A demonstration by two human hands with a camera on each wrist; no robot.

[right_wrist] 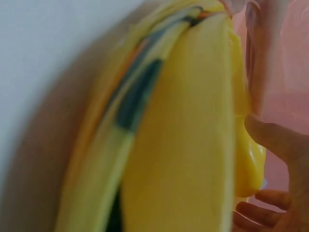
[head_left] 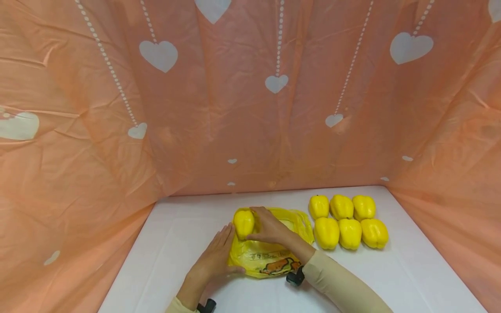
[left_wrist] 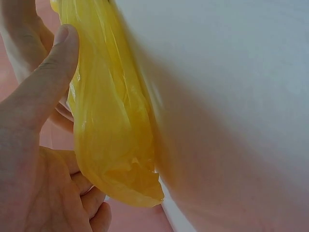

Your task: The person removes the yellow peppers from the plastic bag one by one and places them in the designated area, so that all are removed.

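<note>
A yellow bell pepper (head_left: 243, 224) sits at the left end of a yellow plastic bag (head_left: 252, 248), which lies spread out with a printed picture on its near part. My right hand (head_left: 271, 228) holds the pepper from its right side between thumb and fingers; the right wrist view shows the thumb and curled fingertips at the pepper (right_wrist: 252, 166). Along the bag's left edge lies my left hand (head_left: 214, 257), fingers straight beside the pepper and thumb spread toward the bag's near edge. In the left wrist view, that thumb rests against the crumpled bag (left_wrist: 108, 121).
Right of the bag, several more yellow bell peppers (head_left: 350, 234) stand in two rows on the white tabletop (head_left: 176, 230). A peach-coloured curtain (head_left: 242, 113) with white hearts hangs behind the table and along both sides. Each wrist carries a small black camera (head_left: 295, 277).
</note>
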